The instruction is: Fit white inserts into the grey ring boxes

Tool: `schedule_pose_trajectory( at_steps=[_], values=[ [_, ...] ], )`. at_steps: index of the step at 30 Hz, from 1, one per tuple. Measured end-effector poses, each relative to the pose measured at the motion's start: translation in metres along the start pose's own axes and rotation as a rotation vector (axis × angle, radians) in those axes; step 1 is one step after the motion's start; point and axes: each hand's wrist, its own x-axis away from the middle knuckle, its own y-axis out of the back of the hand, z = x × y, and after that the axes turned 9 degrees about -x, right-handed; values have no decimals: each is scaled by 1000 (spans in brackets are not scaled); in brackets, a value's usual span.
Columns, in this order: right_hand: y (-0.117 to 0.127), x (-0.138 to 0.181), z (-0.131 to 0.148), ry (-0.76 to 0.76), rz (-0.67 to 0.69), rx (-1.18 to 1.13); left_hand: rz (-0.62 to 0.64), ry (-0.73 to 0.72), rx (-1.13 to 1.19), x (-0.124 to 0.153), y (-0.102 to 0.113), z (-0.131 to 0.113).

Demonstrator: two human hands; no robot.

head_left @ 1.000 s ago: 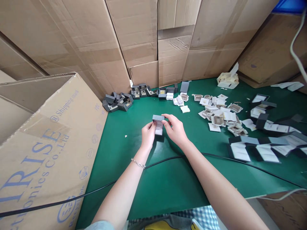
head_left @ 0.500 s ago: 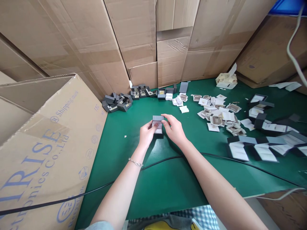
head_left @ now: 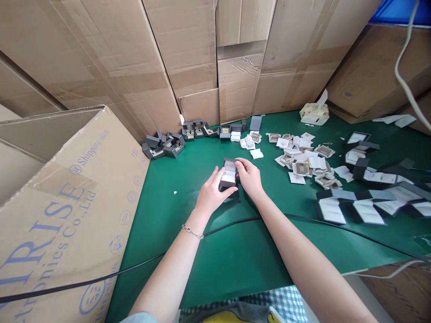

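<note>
A small dark hinged gift box (head_left: 229,176) stands with its lid up between my hands, above the middle of the green table. White lining shows inside, with faint print in the lid. My right hand (head_left: 249,178) grips its right side, the thumb by the lid and the other fingers partly hidden behind. My left hand (head_left: 211,192) holds it from the left, fingers along that side and thumb stretched across below the front edge. A bracelet (head_left: 192,231) circles my left wrist.
Several dark boxes (head_left: 173,146) line the back left. White cards and beige inserts (head_left: 303,166) lie heaped at the right, near open white-lined boxes (head_left: 332,210). A black cable (head_left: 232,223) crosses the green table (head_left: 235,264). A large carton (head_left: 77,215) stands left; a tissue pack (head_left: 314,113) sits behind.
The box has shifted slightly right and is now tilted. My left thumb has come out of its inside to the front edge, and my right hand has closed on its right side.
</note>
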Motion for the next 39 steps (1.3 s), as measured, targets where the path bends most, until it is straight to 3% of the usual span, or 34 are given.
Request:
schedule_pose_trajectory(
  at_steps=[5, 8, 16, 25, 31, 39],
  values=[
    [0, -1, -3, -11, -1, 23, -19, -370, -237, 0, -4, 2],
    [-1, -1, -6, -26, 11, 34, 21, -452, -321, 0, -6, 5],
    [-2, -4, -14, -28, 44, 72, 28, -469, -435, 0, -8, 6],
    [-2, -2, -12, -41, 75, 120, 65, -423, -341, 0, -8, 5],
    [-3, -1, -8, -24, 83, 124, 88, -452, -443, 0, -9, 4],
    [-4, 0, -4, -56, 100, 155, 56, -456, -483, -1, -9, 4]
  ],
)
